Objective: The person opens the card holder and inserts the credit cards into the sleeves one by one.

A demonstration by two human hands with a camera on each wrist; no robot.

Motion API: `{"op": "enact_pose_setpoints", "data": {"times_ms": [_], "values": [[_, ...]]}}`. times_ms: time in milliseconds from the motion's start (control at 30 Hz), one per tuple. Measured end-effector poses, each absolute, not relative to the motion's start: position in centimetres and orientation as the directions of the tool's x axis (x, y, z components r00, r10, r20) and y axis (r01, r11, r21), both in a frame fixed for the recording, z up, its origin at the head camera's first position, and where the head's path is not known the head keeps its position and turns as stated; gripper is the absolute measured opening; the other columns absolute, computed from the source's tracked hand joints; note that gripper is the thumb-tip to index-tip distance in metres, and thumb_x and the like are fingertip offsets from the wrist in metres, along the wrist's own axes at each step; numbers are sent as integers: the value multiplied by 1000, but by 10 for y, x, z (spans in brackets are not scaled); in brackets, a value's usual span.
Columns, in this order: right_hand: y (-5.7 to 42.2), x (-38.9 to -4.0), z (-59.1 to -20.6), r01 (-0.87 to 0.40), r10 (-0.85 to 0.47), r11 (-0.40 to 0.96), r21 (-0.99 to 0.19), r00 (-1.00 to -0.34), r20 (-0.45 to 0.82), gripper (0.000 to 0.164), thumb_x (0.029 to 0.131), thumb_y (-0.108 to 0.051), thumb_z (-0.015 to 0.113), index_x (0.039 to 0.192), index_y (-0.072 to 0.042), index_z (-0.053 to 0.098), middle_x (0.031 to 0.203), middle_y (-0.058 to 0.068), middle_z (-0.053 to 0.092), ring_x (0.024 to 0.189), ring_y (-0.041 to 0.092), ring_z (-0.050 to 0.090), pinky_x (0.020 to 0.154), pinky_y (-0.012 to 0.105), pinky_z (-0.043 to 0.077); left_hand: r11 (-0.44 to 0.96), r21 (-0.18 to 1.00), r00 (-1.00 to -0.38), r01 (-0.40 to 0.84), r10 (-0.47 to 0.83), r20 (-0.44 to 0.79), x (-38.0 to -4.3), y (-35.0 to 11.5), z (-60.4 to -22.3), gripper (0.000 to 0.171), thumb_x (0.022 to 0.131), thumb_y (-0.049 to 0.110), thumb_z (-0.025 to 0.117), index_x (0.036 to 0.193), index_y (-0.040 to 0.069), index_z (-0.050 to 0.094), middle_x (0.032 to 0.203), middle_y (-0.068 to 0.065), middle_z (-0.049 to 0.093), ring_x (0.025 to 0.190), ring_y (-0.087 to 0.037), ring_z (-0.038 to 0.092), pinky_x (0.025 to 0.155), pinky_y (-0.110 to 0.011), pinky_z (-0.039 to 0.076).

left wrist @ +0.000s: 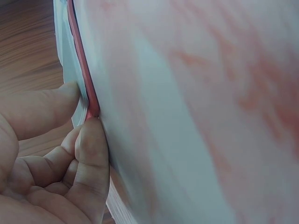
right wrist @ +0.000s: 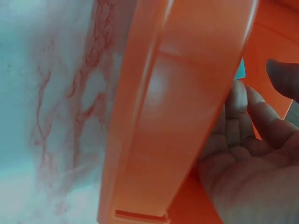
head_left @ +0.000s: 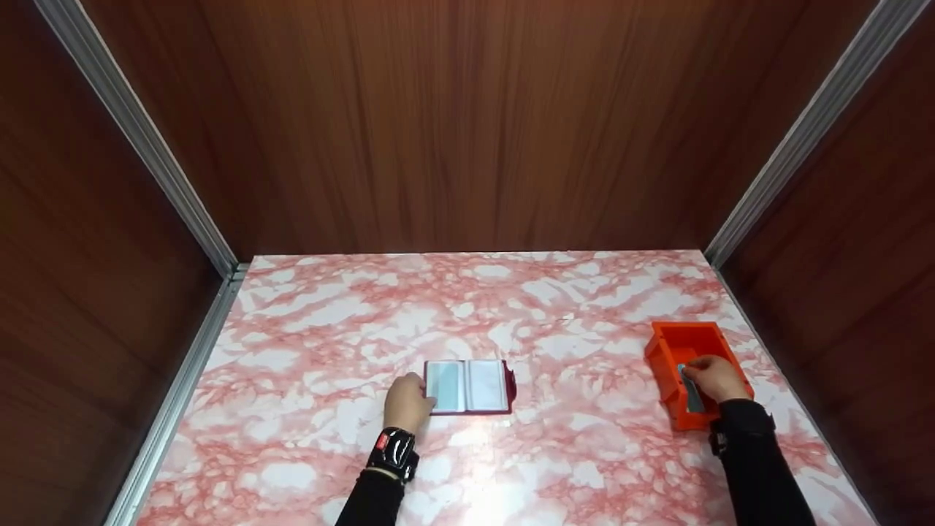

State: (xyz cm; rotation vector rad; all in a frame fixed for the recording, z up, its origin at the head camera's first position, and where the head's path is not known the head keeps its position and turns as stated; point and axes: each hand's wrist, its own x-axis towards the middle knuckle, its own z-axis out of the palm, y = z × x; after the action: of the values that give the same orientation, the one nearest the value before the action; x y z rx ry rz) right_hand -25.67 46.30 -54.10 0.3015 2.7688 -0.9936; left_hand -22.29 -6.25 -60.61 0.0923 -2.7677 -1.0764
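Pinched open red-covered booklet (head_left: 486,385) with left hand (head_left: 407,402); held right hand (head_left: 717,378), grip spread, inside orange plastic bin (head_left: 662,363) by teal rectangular card (head_left: 692,398).

Both bare hands (head_left: 407,402) (head_left: 717,380) well apart

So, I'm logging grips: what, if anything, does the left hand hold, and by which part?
The left hand pinches the open booklet by its left edge.

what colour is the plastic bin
The bin is orange, seen best in the right wrist view.
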Motion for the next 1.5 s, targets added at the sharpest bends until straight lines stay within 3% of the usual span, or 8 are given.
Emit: {"op": "enact_pose_setpoints", "data": {"times_ms": [267, 533, 833, 1200, 1500], "values": [[458, -256, -539, 248, 141, 785, -568, -964, -226, 26, 96, -16, 60, 97, 10, 57, 87, 17, 57, 79, 30, 54, 70, 37, 46, 729, 684, -983, 12, -117, 142, -223, -63, -606, 24, 68, 3, 83, 81, -3, 64, 74, -10, 61, 72, -31, 60, 73, -46, 50], [458, -254, -539, 255, 162, 792, -555, -964, -212, 19, 95, -14, 60, 86, 3, 57, 76, 8, 52, 72, 25, 50, 64, 32, 41, 731, 683, -985, 8, -113, 132, -222, -63, -606, 24, 69, 4, 83, 81, -3, 64, 75, -9, 59, 72, -30, 59, 73, -46, 49], [460, -253, -540, 261, 205, 820, -510, -965, -165, 20, 94, -16, 60, 93, 4, 59, 83, 15, 58, 77, 31, 53, 69, 40, 44, 735, 675, -976, 59, -101, 195, -221, -64, -608, 23, 65, 2, 82, 78, -2, 63, 72, -9, 59, 70, -30, 59, 70, -46, 49], [457, -252, -532, 214, 195, 833, -510, -977, -92, 21, 93, -12, 60, 97, 9, 60, 91, 24, 61, 83, 38, 55, 77, 52, 46, 731, 682, -982, 20, -113, 151, -223, -63, -608, 24, 68, 3, 83, 81, -3, 64, 74, -9, 59, 73, -30, 59, 73, -46, 49], [461, -251, -523, 196, 195, 838, -509, -979, -56, 21, 94, -11, 60, 97, 9, 60, 90, 24, 61, 79, 37, 55, 73, 49, 47, 733, 680, -984, 11, -112, 137, -222, -64, -607, 24, 70, 4, 83, 83, -2, 63, 76, -10, 60, 74, -31, 60, 75, -46, 49]]}}
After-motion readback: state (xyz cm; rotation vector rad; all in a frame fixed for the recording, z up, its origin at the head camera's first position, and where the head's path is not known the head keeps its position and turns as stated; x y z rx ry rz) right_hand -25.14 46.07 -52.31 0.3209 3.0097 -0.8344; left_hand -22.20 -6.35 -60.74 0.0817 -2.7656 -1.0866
